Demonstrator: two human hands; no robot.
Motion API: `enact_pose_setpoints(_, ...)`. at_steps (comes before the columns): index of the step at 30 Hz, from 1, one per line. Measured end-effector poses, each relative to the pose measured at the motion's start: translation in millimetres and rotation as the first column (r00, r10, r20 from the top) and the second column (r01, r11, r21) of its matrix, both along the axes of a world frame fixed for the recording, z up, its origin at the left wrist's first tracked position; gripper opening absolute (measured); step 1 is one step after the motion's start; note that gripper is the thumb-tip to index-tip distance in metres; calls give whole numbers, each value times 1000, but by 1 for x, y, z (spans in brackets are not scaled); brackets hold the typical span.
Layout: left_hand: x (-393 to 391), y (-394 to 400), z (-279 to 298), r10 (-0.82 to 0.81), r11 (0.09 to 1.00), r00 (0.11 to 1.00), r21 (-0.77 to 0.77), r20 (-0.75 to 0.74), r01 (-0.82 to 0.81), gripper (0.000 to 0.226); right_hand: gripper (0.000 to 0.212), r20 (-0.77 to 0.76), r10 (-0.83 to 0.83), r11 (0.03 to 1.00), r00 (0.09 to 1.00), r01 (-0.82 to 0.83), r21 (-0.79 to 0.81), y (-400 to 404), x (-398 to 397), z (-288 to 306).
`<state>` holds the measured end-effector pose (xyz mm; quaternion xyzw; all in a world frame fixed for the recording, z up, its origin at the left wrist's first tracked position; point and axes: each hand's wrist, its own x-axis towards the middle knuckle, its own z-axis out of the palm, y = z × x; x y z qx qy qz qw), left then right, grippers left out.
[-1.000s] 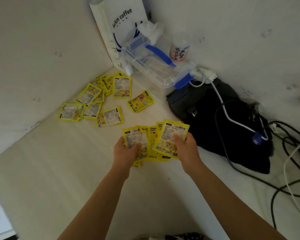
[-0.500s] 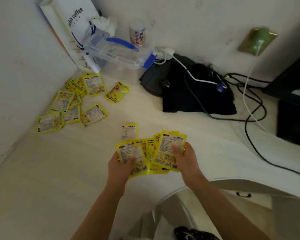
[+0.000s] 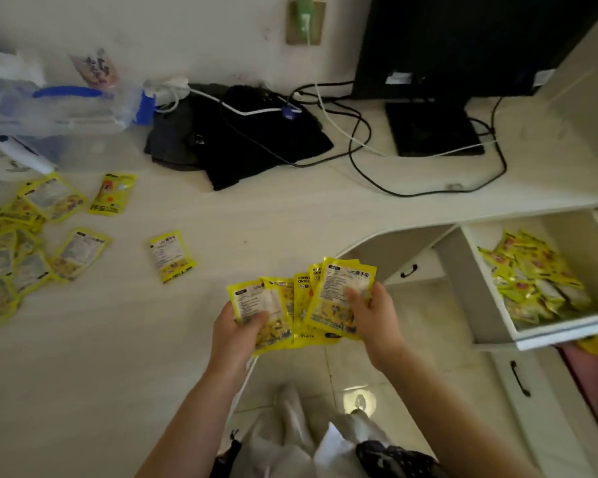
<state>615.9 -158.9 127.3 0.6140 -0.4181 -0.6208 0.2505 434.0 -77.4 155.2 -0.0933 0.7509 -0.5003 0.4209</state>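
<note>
The left hand [image 3: 237, 326] still pinches the left side of the fan of yellow packets [image 3: 301, 305], thumb on top. The right hand [image 3: 373, 308] pinches the right side the same way. The fan is now just over the curved edge of the worktop [image 3: 118, 339]. The view has swung to the right, so an open drawer [image 3: 567, 327] with more yellow packets [image 3: 532, 281] in it now shows. The lone packet [image 3: 171, 255] on the worktop is farther from the hands than before. The loose pile [image 3: 32, 236] at the left is blurry and cut off. The fingers under the fan are hidden.
</note>
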Motion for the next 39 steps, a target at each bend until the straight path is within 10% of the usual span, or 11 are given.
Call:
enact_pose_setpoints(25,-254,311,-14,-606,795,794,84,51,601,20,20,166,-662,749,731,655,104,402,-163,-20)
enact_pose_setpoints(39,-396,342,-15,-703,710,709,92,57,698,23,14,188,-705,704,684,708,63,434,-288,-21)
